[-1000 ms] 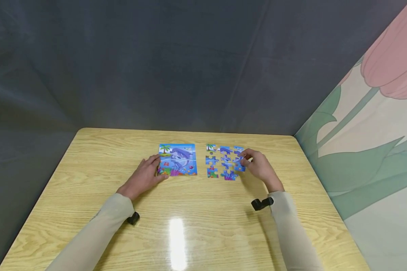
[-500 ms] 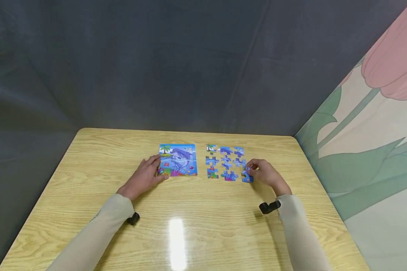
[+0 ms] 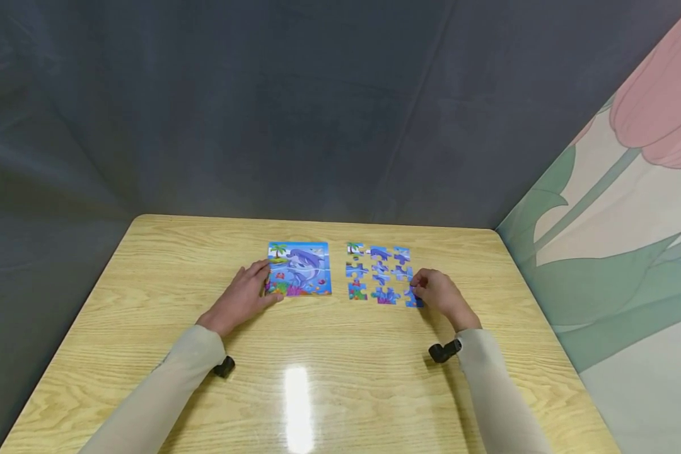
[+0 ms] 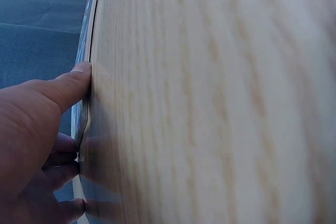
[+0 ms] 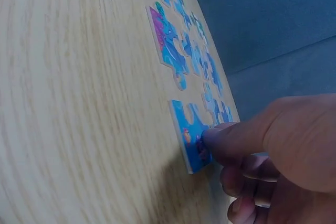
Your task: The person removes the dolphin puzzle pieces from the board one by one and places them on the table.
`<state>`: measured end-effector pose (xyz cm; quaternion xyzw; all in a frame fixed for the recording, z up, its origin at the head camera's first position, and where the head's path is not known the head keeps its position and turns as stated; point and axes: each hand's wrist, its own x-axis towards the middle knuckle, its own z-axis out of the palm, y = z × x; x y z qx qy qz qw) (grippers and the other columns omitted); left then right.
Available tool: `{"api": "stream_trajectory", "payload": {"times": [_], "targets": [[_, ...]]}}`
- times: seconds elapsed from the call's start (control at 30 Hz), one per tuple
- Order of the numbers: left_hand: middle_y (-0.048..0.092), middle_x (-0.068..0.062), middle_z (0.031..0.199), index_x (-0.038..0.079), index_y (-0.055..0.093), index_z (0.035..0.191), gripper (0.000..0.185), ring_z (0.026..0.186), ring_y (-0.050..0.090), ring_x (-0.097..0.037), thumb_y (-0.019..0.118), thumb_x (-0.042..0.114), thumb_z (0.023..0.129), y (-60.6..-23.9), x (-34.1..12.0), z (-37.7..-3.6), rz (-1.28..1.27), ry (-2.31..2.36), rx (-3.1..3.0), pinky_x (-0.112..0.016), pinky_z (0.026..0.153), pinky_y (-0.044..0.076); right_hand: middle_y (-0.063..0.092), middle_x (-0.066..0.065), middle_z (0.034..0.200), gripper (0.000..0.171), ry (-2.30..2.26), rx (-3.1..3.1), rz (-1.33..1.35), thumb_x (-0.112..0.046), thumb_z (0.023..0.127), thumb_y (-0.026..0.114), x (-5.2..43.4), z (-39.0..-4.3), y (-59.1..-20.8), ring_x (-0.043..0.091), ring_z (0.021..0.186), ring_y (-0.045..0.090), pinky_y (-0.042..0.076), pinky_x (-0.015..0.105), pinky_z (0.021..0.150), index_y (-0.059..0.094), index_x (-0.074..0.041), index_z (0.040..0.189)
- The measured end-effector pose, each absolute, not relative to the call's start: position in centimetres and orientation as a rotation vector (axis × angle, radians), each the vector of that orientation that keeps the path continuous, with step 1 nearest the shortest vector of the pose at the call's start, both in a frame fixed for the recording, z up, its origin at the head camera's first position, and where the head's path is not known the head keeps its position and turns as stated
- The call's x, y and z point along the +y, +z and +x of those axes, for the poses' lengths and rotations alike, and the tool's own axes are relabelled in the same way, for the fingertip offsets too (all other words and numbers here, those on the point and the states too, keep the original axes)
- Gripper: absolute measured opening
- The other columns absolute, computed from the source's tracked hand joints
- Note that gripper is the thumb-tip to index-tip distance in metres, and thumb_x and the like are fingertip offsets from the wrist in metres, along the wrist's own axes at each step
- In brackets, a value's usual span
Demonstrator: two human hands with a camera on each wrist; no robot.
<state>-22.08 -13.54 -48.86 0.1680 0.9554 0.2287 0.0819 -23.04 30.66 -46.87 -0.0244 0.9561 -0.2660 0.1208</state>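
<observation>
A dolphin puzzle board point(image 3: 299, 269) lies on the wooden table point(image 3: 318, 378). My left hand point(image 3: 243, 295) rests at its left edge. In the left wrist view the thumb point(image 4: 71, 85) touches the board's rim point(image 4: 88, 66) and the other fingers lie against the board. Several loose puzzle pieces point(image 3: 377, 272) are spread in rows to the right of the board. My right hand point(image 3: 439, 291) holds the near-right blue piece point(image 3: 413, 300). That piece point(image 5: 188, 132) lies flat on the table with the thumb tip point(image 5: 212, 139) on its end, and the other fingers are curled beside it.
A dark grey cloth backdrop point(image 3: 261, 107) stands behind the table's far edge. A wall with a flower pattern point(image 3: 630, 221) runs along the right. Bare wood with a light glare point(image 3: 297, 403) lies between my forearms. A small black camera sits on each wrist.
My right hand came from the middle of the loose pieces toward me, bringing one blue piece to the near-right corner of the group. The left hand and board have stayed put.
</observation>
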Motion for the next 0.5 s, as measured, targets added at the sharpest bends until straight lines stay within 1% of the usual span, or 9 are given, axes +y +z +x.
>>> {"api": "stream_trajectory", "payload": {"times": [0.2, 0.43, 0.5], "targets": [[0.024, -0.017, 0.164, -0.004, 0.031, 0.152, 0.085, 0.153, 0.022, -0.034, 0.062, 0.050, 0.094, -48.86, -13.55, -22.24, 0.500, 0.680, 2.855, -0.062, 0.124, 0.015, 0.063, 0.010, 0.089, 0.006, -0.758, 2.812, -0.046, -0.011, 0.099, 0.059, 30.43, -22.97, -46.65, 0.017, 0.067, 0.052, 0.044, 0.027, 0.059, 0.064, -0.007, 0.099], [0.026, -0.018, 0.162, -0.006, 0.034, 0.150, 0.084, 0.152, 0.025, -0.035, 0.064, 0.048, 0.094, -49.24, -13.69, -22.21, 0.519, 0.699, 2.856, -0.064, 0.122, 0.017, 0.064, 0.010, 0.086, 0.008, -0.807, 2.821, -0.034, -0.015, 0.097, 0.062, 30.68, -22.54, -46.51, 0.017, 0.063, 0.052, 0.044, 0.028, 0.056, 0.063, -0.007, 0.098], [0.026, -0.019, 0.162, -0.006, 0.034, 0.151, 0.085, 0.151, 0.025, -0.036, 0.064, 0.049, 0.093, -49.43, -13.75, -22.20, 0.521, 0.708, 2.860, -0.064, 0.122, 0.018, 0.066, 0.010, 0.088, 0.009, -0.821, 2.835, -0.037, -0.016, 0.098, 0.060, 30.94, -22.34, -46.40, 0.017, 0.064, 0.053, 0.044, 0.028, 0.056, 0.064, -0.008, 0.098]]}}
